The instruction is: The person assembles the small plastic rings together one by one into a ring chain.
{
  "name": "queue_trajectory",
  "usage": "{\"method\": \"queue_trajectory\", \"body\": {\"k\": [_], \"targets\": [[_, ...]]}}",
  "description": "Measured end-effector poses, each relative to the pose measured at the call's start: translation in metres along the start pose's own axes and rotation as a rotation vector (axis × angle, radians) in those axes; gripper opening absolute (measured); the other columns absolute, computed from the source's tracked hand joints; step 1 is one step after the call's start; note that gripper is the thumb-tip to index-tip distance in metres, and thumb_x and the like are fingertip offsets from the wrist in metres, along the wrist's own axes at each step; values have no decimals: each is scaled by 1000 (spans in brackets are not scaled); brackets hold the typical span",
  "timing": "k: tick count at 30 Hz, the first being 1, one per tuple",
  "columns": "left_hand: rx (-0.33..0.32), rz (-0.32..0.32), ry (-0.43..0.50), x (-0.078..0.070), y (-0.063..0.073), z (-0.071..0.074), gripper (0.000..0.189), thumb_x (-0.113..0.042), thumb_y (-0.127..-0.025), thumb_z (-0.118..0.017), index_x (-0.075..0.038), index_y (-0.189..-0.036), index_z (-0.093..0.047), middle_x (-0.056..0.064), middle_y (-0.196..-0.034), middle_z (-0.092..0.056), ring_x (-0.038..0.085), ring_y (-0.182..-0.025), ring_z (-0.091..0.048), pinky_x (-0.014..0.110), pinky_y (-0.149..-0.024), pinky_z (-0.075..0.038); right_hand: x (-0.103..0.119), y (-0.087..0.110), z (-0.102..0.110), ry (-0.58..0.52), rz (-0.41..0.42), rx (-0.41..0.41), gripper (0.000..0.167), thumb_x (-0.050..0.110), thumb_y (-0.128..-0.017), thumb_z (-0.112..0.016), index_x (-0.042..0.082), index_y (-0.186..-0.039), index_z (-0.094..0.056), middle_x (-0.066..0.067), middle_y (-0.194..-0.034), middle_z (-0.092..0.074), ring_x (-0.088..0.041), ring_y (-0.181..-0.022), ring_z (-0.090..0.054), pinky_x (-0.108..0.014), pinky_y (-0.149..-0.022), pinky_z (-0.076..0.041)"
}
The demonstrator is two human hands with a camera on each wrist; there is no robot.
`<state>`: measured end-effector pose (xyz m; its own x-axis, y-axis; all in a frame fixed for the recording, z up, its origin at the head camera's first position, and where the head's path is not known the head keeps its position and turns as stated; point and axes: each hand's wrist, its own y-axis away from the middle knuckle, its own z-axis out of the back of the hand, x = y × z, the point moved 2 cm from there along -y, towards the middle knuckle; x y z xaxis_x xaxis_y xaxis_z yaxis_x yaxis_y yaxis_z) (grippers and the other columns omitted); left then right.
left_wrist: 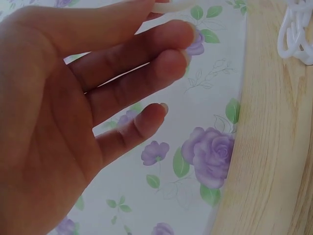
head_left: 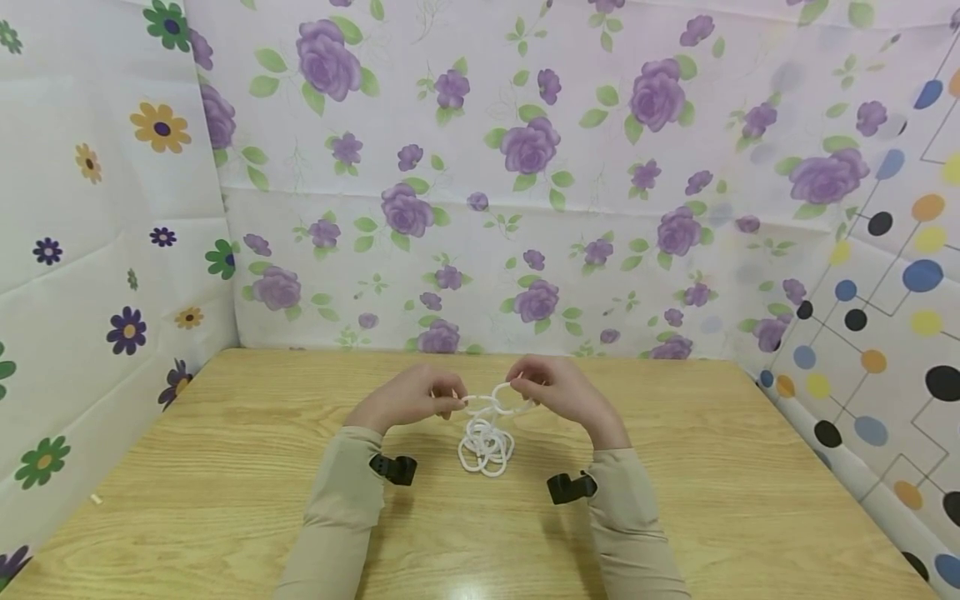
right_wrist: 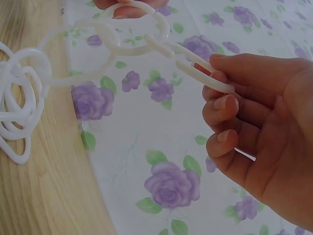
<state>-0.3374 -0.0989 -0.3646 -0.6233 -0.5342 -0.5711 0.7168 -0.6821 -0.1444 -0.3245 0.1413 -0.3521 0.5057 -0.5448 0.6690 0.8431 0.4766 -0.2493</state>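
Note:
White plastic rings are linked into a chain between my hands. My left hand (head_left: 414, 397) pinches one ring (head_left: 480, 398) between thumb and forefinger; in the left wrist view only a pale bit of it (left_wrist: 171, 7) shows at the fingertips, with the other fingers loosely bent. My right hand (head_left: 561, 393) pinches another ring (right_wrist: 205, 77) by its edge, and a gap shows in its side. That ring overlaps the left-hand ring (right_wrist: 165, 29) in the right wrist view. Below, more linked rings (head_left: 486, 439) hang down to a heap on the table.
The wooden table (head_left: 705, 483) stands against a back wall covered with purple-flower cloth (head_left: 480, 275). Patterned cloths line the left side (head_left: 67, 350) and the right side (head_left: 892, 333). A small pale piece (head_left: 96, 499) lies near the table's left edge. Each wrist wears a black camera.

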Motion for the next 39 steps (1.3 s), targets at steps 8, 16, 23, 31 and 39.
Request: {"method": "queue_trajectory", "body": {"k": [8,16,23,31,39], "targets": [[69,46,27,2,-1,-7,11,-27,-92,-67,-17,-95,-71,-2,-77,-69,12,-70,-62,26,-65,-49,5,-3,-9,52,70,51,12,19,-97,-59,14,-101,-70,-1,-85,-68,-12,-68,-58,-25,-61,-49],[128,48,84,-2,-6,-17,25,-43,-94,-60,-21,-99,-70,6,-85,-72,22,-78,-66,31,-69,-50,15,-7,-22,50,137,138,15,19,-100,-55,15,-104,-68,1,-89,-69,-6,-71,-56,-25,-67,-49],[80,11,67,-6,-10,-16,36,-36,-100,-52,-6,-87,-68,0,-71,-63,13,-63,-53,28,-64,-45,16,-8,-25,50,152,119,13,19,-100,-55,14,-108,-64,-1,-85,-66,-7,-70,-55,-24,-66,-48],[-158,21,104,-4,-11,-10,30,-34,-101,-52,-11,-86,-66,-3,-75,-63,10,-72,-59,29,-68,-47,10,-7,-22,24,85,93,14,20,-94,-65,13,-105,-58,-3,-90,-62,-11,-78,-58,-28,-67,-48],[-129,-27,92,-5,-11,-10,26,-30,-99,-56,-12,-84,-66,-3,-77,-64,12,-70,-58,27,-66,-47,9,-8,-20,48,89,27,6,17,-95,-62,12,-95,-60,-2,-87,-64,-11,-78,-58,-29,-68,-47]]}}
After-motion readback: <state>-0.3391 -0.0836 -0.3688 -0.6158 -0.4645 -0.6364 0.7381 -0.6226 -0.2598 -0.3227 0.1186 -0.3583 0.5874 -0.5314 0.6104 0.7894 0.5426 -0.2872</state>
